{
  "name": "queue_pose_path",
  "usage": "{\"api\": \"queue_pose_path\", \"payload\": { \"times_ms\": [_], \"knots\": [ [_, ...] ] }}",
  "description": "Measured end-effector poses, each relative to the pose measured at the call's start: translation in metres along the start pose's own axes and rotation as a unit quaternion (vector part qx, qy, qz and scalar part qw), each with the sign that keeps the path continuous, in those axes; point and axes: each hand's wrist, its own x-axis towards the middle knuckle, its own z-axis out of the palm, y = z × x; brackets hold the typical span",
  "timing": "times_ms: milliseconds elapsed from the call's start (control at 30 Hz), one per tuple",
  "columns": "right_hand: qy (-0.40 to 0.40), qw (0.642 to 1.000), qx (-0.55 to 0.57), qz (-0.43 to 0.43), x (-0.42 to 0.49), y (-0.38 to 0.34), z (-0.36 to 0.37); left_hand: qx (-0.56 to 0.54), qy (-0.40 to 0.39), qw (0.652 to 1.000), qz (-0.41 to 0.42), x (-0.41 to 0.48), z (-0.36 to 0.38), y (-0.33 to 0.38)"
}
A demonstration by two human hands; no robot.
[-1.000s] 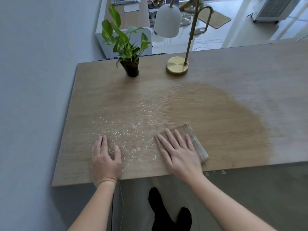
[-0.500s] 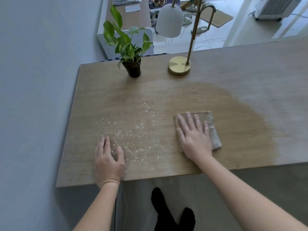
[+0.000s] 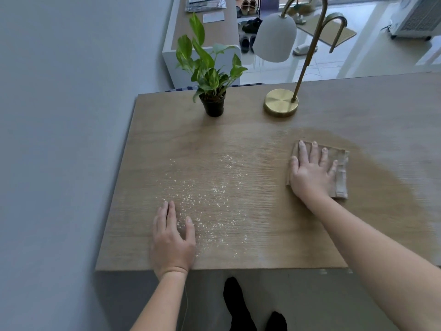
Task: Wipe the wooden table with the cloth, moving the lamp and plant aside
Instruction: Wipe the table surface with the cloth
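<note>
Nearest you, your left hand (image 3: 171, 242) lies flat at the near edge of the wooden table (image 3: 238, 130). Its fingers are straight and hold nothing, tips among a scatter of pale crumbs (image 3: 210, 194). Farther out, your right hand (image 3: 310, 175) presses flat on the folded cloth (image 3: 340, 173) with fingers spread, and a darker patch (image 3: 381, 175) spreads to its right. Beyond both hands, the plant (image 3: 210, 68) stands ahead of your left. The lamp (image 3: 281, 102) stands ahead of your right, apart from the cloth.
</note>
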Motion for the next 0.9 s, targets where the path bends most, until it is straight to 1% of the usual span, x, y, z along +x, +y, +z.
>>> {"api": "queue_pose_path", "payload": {
  "times_ms": [67,133,200,267,333,400,467,533,600,633,700,767,800,833,900],
  "knots": [
    [-0.014,0.998,-0.007,-0.059,-0.011,-0.034,0.013,0.002,-0.003,1.0,0.0,-0.001,0.0,0.0],
    [-0.025,0.988,-0.011,-0.152,-0.045,-0.047,0.027,0.0,-0.002,1.0,-0.002,-0.001,0.0,0.0],
    [-0.038,0.974,-0.022,-0.221,-0.085,-0.035,0.033,-0.002,-0.003,1.0,0.002,-0.001,0.0,-0.001],
    [-0.04,0.966,-0.037,-0.252,-0.106,-0.009,0.031,-0.003,-0.004,1.0,0.01,0.0,0.0,-0.002],
    [-0.036,0.966,-0.05,-0.252,-0.097,0.013,0.018,-0.005,-0.01,1.0,0.008,0.001,0.0,-0.002],
    [-0.021,0.978,-0.043,-0.205,-0.068,0.017,0.007,-0.011,-0.02,1.0,0.005,0.001,0.0,-0.002],
    [-0.005,0.991,-0.021,-0.129,-0.032,-0.001,0.0,-0.022,-0.025,0.999,0.005,0.0,0.0,-0.002],
    [-0.003,0.998,0.001,-0.063,-0.001,-0.035,0.003,-0.034,-0.031,0.999,0.014,0.001,-0.005,-0.006],
    [-0.004,0.999,0.007,-0.039,0.01,-0.071,0.011,-0.038,-0.032,0.998,0.027,0.005,-0.013,-0.013],
    [-0.009,0.998,0.006,-0.057,0.008,-0.086,0.015,-0.033,-0.029,0.999,0.027,0.009,-0.017,-0.02],
    [-0.024,0.989,-0.004,-0.146,-0.013,-0.101,0.026,-0.016,-0.025,0.999,0.015,0.017,-0.03,-0.038],
    [-0.036,0.973,-0.024,-0.228,-0.044,-0.086,0.031,0.003,-0.033,0.999,0.003,0.029,-0.042,-0.061],
    [-0.04,0.966,-0.035,-0.251,-0.054,-0.072,0.031,0.012,-0.04,0.999,0.001,0.034,-0.045,-0.073],
    [-0.044,0.964,-0.042,-0.258,-0.059,-0.056,0.026,0.023,-0.046,0.999,0.005,0.038,-0.047,-0.085],
    [-0.04,0.973,-0.042,-0.223,-0.049,-0.033,0.012,0.039,-0.051,0.998,0.02,0.042,-0.045,-0.099]
  ]
}}
